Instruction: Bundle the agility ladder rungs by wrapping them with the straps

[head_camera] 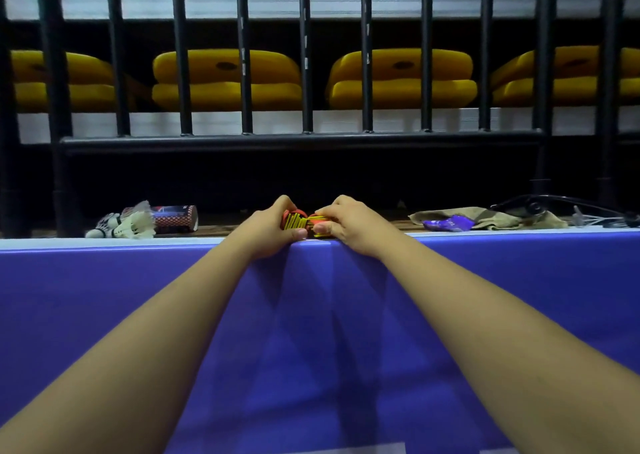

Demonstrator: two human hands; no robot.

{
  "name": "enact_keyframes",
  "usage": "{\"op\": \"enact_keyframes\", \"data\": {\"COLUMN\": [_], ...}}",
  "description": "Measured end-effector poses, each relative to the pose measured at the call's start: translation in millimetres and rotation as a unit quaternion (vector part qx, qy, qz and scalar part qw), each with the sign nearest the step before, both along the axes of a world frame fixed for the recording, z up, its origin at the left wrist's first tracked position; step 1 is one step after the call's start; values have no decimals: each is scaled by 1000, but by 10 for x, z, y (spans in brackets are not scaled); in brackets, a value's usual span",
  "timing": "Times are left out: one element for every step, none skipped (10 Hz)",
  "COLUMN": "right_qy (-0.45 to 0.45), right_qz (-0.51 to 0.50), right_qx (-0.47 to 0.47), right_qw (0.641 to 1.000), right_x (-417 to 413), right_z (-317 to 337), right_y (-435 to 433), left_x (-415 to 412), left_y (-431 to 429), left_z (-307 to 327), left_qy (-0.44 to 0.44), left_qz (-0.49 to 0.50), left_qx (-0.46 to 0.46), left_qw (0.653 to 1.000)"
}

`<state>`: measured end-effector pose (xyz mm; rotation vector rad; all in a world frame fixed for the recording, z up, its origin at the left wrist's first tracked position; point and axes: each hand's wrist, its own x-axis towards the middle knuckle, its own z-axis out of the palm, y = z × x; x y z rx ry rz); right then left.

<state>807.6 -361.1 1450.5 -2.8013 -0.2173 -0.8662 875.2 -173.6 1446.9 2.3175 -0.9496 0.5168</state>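
Observation:
A stack of yellow ladder rungs with black edges and red-orange strap lies on the ledge behind the purple barrier. My left hand grips the left part of the bundle, thumb at the front, fingers curled over its top. My right hand grips the right part, thumb pressed on the front. Most of the bundle is hidden under my fingers. Both arms reach over the barrier's top edge.
Several white shuttlecocks and a shuttlecock tube lie to the left on the ledge. A beige cloth with a purple wrapper lies to the right. A black railing and yellow seats stand behind.

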Motion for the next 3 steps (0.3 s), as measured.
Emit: {"op": "enact_keyframes", "data": {"right_qy": [34,36,-2], "right_qz": [-29,-41,-62], "right_qx": [-1,-11,37], "right_qw": [999,998,997], "right_x": [92,143,115], "right_z": [82,100,84], "right_y": [39,10,-20], "left_x": [124,190,130], "left_y": [-50,-71,-43], "left_z": [65,70,58], "left_qy": [10,20,25], "left_qz": [7,3,23], "left_qx": [9,4,-9], "left_qw": [1000,1000,999]}}
